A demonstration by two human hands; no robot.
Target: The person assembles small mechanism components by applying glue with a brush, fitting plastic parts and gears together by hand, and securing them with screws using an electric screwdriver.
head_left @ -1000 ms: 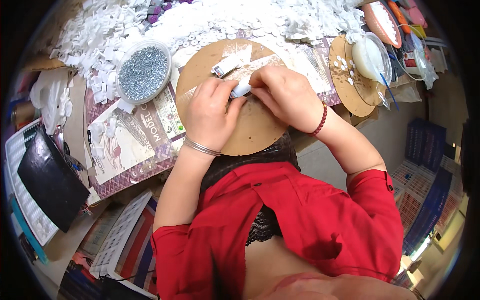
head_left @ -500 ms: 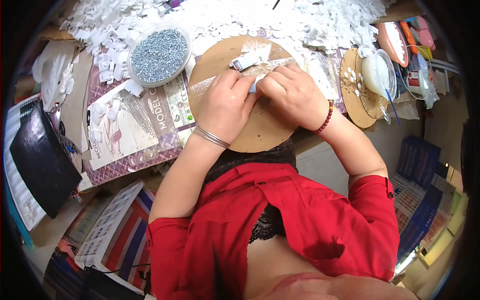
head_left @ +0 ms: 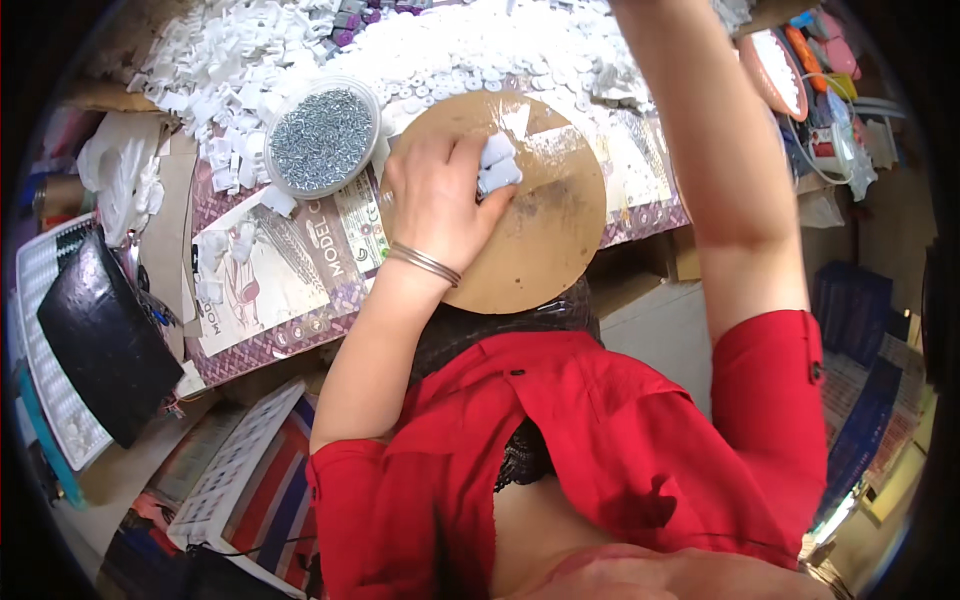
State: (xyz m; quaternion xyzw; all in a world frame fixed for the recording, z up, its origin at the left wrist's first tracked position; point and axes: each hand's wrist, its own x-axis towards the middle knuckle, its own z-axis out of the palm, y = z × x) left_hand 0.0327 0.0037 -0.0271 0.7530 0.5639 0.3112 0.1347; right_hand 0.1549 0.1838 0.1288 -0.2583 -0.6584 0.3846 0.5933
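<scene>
My left hand (head_left: 435, 195) rests over the left part of a round brown cardboard disc (head_left: 545, 245). Its fingers and thumb are closed round small pale grey-white plastic pieces (head_left: 498, 165), whose exact kind I cannot make out. My right forearm (head_left: 725, 170) stretches up past the top edge, so the right hand is out of sight. Left of the disc stands a clear round tub (head_left: 377, 118) full of small silvery screws (head_left: 320, 140).
Heaped white plastic parts (head_left: 230, 70) and flat white round pieces (head_left: 480, 75) cover the table's far side. A pink basket (head_left: 768, 85) stands at the far right. A black curved panel (head_left: 105, 335) leans at the left. Printed cardboard (head_left: 265, 270) lies under the work area.
My right hand has left the left hand and reached up out of view. The left hand keeps the pale pieces. A small white piece that lay beyond the hands on the disc is no longer visible there.
</scene>
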